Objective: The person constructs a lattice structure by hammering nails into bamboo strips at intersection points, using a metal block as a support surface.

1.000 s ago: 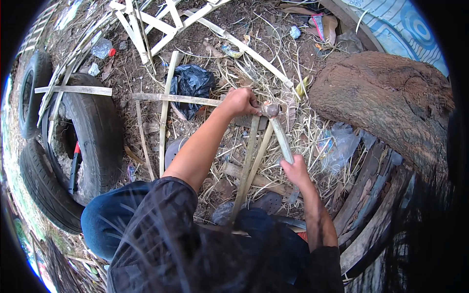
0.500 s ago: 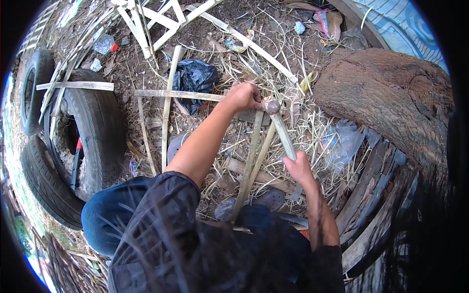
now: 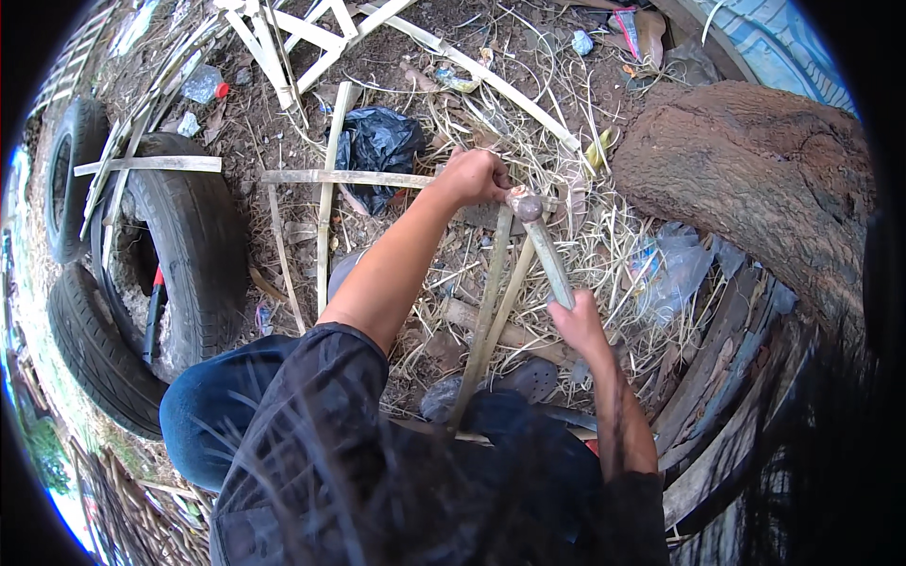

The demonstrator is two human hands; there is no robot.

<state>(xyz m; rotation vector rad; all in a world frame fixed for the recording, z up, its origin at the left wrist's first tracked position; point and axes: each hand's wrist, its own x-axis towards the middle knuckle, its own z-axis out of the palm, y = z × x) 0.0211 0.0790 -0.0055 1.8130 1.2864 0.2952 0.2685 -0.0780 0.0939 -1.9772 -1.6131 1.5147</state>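
My right hand [image 3: 578,321] is closed round the handle of a hammer [image 3: 549,259]. The hammer's rounded metal head [image 3: 529,207] is right beside the fingertips of my left hand [image 3: 472,176]. That hand is closed in a pinch over the crossing of the strips; what its fingers hold is hidden. A pale bamboo strip [image 3: 349,177] runs leftward from under the left hand, across another upright strip [image 3: 327,198]. Two more strips, a greenish one [image 3: 491,292] and a tan one [image 3: 511,292], slant from the hammer head down toward my legs.
A thick log [image 3: 736,174] lies at the right. Old tyres [image 3: 189,245] are at the left, with a red-and-black tool [image 3: 154,316] inside. A black plastic bag [image 3: 379,151] lies beyond my left forearm. A joined bamboo frame [image 3: 316,42] is at the far side, amid shavings.
The view has shifted very slightly. Both hands keep their places and grips, and the hammer head remains next to the left fingertips.
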